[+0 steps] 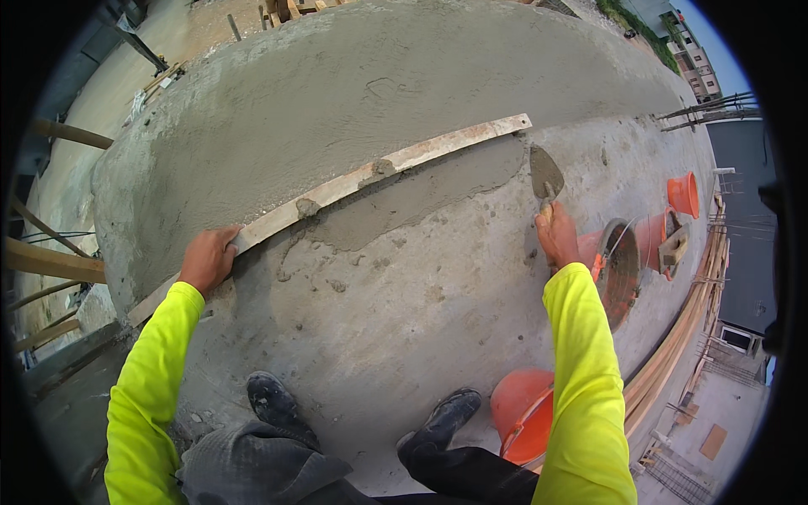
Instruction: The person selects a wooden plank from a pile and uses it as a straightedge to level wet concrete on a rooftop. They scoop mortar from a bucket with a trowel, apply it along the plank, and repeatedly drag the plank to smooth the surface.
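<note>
My left hand (210, 261) grips a long pale straightedge board (446, 139) that lies diagonally along the edge of grey mortar (429, 181), with two lumps of mortar on it. My right hand (557, 236) is closed round the handle of a pointed trowel (545, 168), its blade coated in mortar, just beyond the board's far end. Smooth grey plaster (362, 76) covers the surface beyond the board; rougher speckled concrete (396, 303) lies on my side of it.
An orange bucket (513, 404) stands beside my right boot (438, 421). More buckets (682, 194) with mortar and tools sit at right. Long timbers (673, 337) and rebar (715, 109) line the right edge, above a lower level (715, 421). Wooden poles (59, 265) rise at left.
</note>
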`<action>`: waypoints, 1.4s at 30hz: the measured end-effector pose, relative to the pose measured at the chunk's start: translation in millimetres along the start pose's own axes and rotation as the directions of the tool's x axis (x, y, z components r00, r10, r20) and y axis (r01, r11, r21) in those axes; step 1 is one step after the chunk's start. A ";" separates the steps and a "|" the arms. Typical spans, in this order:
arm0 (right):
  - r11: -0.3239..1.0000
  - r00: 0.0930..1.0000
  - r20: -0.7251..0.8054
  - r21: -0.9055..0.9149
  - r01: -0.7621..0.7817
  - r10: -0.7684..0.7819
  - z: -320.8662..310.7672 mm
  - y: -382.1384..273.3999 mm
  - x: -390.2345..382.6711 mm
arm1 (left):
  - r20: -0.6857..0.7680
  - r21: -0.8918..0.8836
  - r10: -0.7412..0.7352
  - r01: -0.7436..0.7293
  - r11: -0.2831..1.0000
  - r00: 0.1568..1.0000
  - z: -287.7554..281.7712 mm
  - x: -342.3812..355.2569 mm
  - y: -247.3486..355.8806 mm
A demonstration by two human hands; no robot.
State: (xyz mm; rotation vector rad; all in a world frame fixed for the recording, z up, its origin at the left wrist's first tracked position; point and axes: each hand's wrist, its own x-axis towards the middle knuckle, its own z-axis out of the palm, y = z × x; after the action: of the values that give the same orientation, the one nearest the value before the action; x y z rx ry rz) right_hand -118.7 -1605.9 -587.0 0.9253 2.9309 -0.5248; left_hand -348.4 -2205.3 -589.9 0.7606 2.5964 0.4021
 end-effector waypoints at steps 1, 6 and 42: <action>0.999 1.000 0.000 0.034 0.005 -0.005 1.2 -4.0 -5.7 | -0.015 -0.013 0.017 -0.017 1.000 1.000 0.1 0.7 -1.0; 0.984 0.985 0.169 0.180 0.009 -0.040 8.7 -48.6 -76.3 | 0.041 0.033 0.016 -0.017 0.999 0.999 -3.1 3.4 -3.9; 0.535 0.841 0.464 0.652 -0.537 0.279 58.2 -137.9 -137.4 | 0.073 0.057 -0.038 0.033 0.998 0.997 -9.6 5.1 -2.8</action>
State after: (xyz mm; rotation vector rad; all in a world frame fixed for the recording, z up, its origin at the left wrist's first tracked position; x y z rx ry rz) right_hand -87.5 -1806.7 -582.4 1.3773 2.0101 -1.7544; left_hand -357.9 -2206.2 -584.1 0.7326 2.5570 0.2867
